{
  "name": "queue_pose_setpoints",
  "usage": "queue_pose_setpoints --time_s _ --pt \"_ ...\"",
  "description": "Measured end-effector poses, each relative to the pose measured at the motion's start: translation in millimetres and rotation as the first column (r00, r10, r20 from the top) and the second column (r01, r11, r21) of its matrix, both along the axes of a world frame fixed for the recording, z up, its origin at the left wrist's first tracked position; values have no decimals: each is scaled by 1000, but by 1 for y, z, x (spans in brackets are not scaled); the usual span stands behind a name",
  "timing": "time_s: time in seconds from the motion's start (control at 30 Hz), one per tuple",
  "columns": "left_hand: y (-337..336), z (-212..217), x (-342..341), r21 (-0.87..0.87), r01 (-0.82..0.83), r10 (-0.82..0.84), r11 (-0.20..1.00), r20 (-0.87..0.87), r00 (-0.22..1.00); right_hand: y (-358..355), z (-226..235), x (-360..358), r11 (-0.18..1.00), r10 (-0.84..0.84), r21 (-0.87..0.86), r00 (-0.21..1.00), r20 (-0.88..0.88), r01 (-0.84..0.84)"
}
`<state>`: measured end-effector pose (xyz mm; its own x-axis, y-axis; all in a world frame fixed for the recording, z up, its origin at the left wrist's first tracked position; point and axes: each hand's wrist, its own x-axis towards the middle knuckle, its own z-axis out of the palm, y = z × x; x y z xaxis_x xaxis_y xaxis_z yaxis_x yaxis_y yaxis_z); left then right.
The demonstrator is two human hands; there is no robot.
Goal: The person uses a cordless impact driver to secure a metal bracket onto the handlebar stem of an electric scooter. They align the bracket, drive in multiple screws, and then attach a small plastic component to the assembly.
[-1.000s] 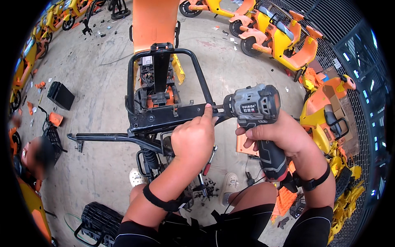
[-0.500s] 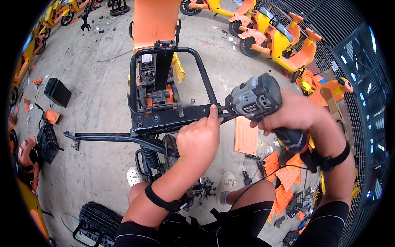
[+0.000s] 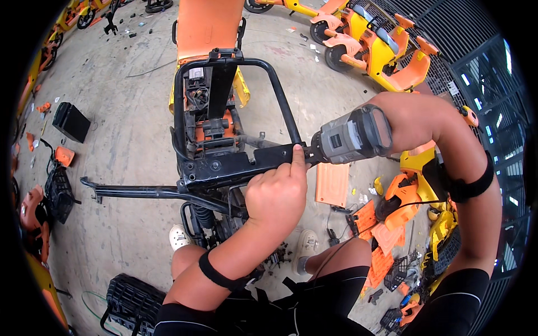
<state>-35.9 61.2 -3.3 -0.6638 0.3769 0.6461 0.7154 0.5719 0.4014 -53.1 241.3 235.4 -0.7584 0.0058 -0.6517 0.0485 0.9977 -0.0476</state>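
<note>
A stripped scooter frame (image 3: 224, 162) of black tubes stands in front of me, with an orange body part behind it. My left hand (image 3: 276, 193) rests on the frame's black crossbar, its forefinger stretched up to the drill's nose. My right hand (image 3: 412, 120) grips a grey power drill (image 3: 350, 136) held sideways, its tip pressed against the right end of the crossbar. The drill's handle is hidden under my hand. Both wrists wear black bands.
Yellow and orange scooters (image 3: 381, 47) are parked at the back right. Orange panels (image 3: 332, 183) and plastic parts lie on the concrete at the right. A black box (image 3: 70, 121) and a black basket (image 3: 58, 190) sit at the left, another basket (image 3: 131, 299) near my knee.
The drill has swung from upright to lying sideways, and my right arm has lifted high. My left hand stayed on the crossbar, its finger now at the drill's tip.
</note>
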Motion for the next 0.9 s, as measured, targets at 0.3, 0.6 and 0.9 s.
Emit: queue_pose_setpoints --time_s 0.3,0.6,0.9 --pt "3 -2 0 -8 -23 22 1000 -49 999 -5 -10 16 981 -182 -76 981 -67 177" --pt "3 -3 1 2 -23 24 1000 -52 998 1 -14 14 985 -154 -95 986 -62 147" --pt "-5 1 -3 3 45 -45 999 -32 998 -15 1 -11 971 195 147 981 -22 -190"
